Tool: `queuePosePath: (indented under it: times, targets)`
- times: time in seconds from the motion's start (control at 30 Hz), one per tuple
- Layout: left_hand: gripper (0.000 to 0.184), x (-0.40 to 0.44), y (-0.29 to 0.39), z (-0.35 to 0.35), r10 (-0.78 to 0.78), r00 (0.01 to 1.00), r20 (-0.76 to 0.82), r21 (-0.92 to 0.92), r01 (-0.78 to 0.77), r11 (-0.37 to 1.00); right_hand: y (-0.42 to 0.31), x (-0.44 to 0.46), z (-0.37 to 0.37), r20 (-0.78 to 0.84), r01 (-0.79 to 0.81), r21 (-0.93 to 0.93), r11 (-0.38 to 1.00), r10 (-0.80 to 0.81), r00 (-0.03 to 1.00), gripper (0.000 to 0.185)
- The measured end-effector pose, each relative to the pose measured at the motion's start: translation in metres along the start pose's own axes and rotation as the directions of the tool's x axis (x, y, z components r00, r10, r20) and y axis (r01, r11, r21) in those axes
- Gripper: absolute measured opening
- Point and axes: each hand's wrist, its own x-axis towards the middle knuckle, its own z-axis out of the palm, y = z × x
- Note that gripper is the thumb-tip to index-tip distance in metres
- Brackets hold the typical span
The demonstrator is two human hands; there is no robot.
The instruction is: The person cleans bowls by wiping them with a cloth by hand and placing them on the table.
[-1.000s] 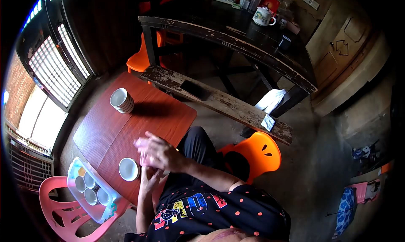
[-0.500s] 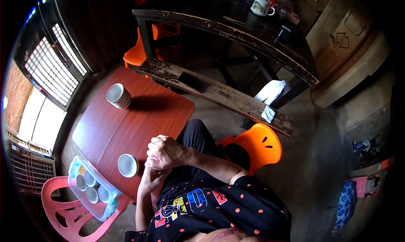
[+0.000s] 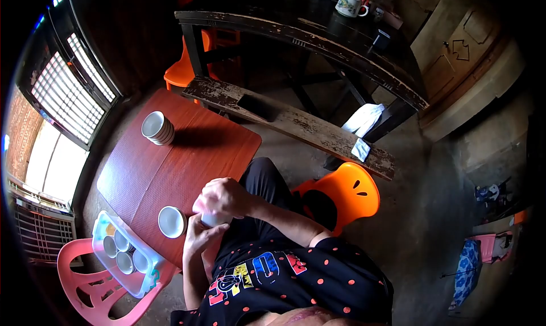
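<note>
I see L hand (image 3: 199, 236) fingers grasping pale bowl (image 3: 214, 218); R hand (image 3: 226, 197) fingers clenched on pink cloth (image 3: 201, 204), blurred, at bowl; another bowl (image 3: 172, 222) nearby on tbl (image 3: 182, 155)

We seem to be in a home's living or dining room: a worn dark table (image 3: 273, 27) on the far side bears a teapot (image 3: 348, 4), an old wooden bench (image 3: 318, 134) stands before it, and latticed doors (image 3: 68, 98) let in daylight at left.
</note>
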Motion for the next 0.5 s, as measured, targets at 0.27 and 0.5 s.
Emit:
queuePosePath:
  times: [0.27,0.5]
  targets:
    - [0.03,-0.01,0.027,0.028,0.131,0.989,-0.062,-0.023,-0.133,0.991,0.013,-0.02,0.049,-0.586,0.072,0.054,0.996,-0.027,0.81,0.036]
    - [0.024,0.0,-0.001,0.03,0.14,0.99,0.005,0.09,-0.139,0.986,0.004,-0.001,0.002,0.065,-0.063,-0.118,0.991,0.071,0.995,0.038]
